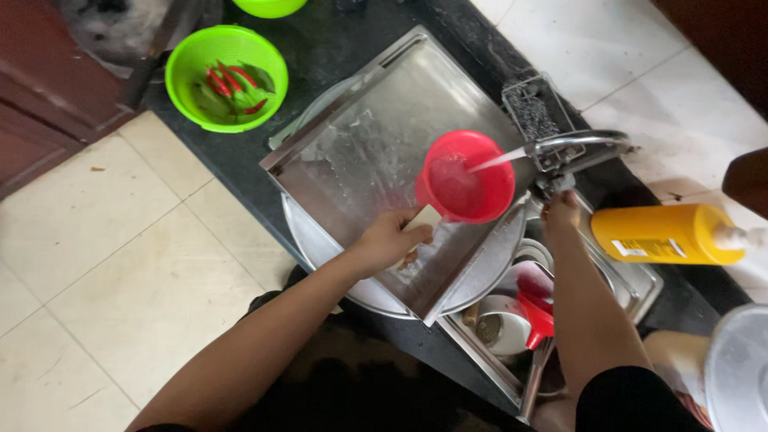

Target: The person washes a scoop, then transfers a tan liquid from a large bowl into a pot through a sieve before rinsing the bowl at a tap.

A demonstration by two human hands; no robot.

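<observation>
Water Filling a Red Mug Over a Crowded Sink

Water [498, 160] ran from the curved metal tap [578, 146] into a red plastic mug [464, 178], which the left hand [390, 240] held by its pale handle with the fingers closed round it. The mug hung just beyond that hand, above a large steel tray [376, 152] resting tilted across the sink. The right hand [562, 211] was up at the base of the tap; whether it gripped the valve or only touched it could not be told from this angle.

Risk lay mostly in the fill. The mug looked well filled, and with the stream running it could have overflowed onto the tray and down toward the black counter [240, 160] edge and floor. A wet handle held in one hand could also have slipped under the growing weight.

Below the right forearm, the sink [632, 280] held cups, a red funnel [538, 316] and other dishes.

Just right of the right hand lay a yellow squeeze bottle [668, 234] on its side, cylindrical, with a small pale rectangular label near its base and a white nozzle. Far beyond the left hand sat a green colander [226, 78] of red chillies and leaves.
</observation>
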